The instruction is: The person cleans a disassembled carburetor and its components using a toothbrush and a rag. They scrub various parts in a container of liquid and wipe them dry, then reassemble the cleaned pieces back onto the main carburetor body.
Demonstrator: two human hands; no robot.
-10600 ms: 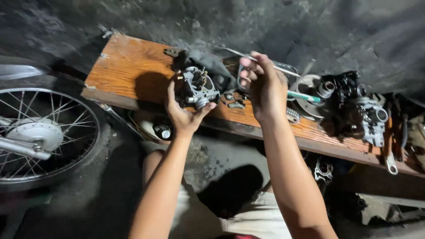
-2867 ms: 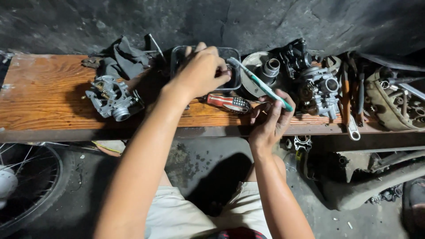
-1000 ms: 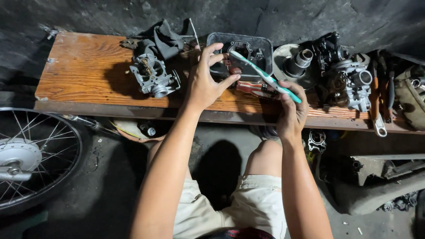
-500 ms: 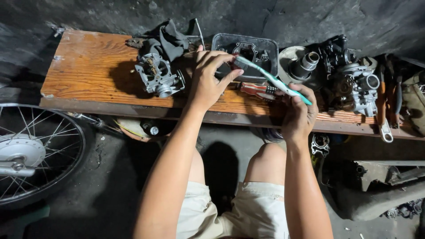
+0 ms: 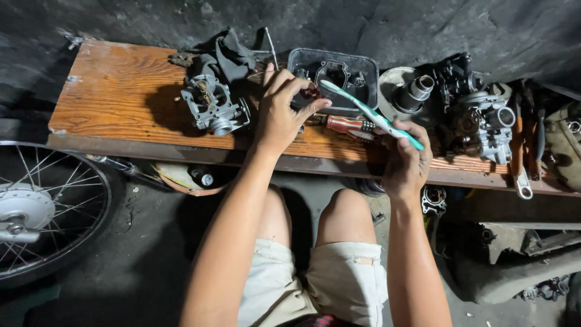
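Since half a second ago, the left hand (image 5: pixel 281 112) has stayed at the rim of the dark tray (image 5: pixel 363 66), its grip pinching a small dark part (image 5: pixel 310 94) too small to identify. The right hand (image 5: pixel 407 158) is closed around the teal toothbrush (image 5: pixel 370 114), bristles up near the part. To brush well, the person should probably hold the part firmly over the tray on the wooden bench (image 5: pixel 121 97), beside the carburetor (image 5: pixel 213 108).
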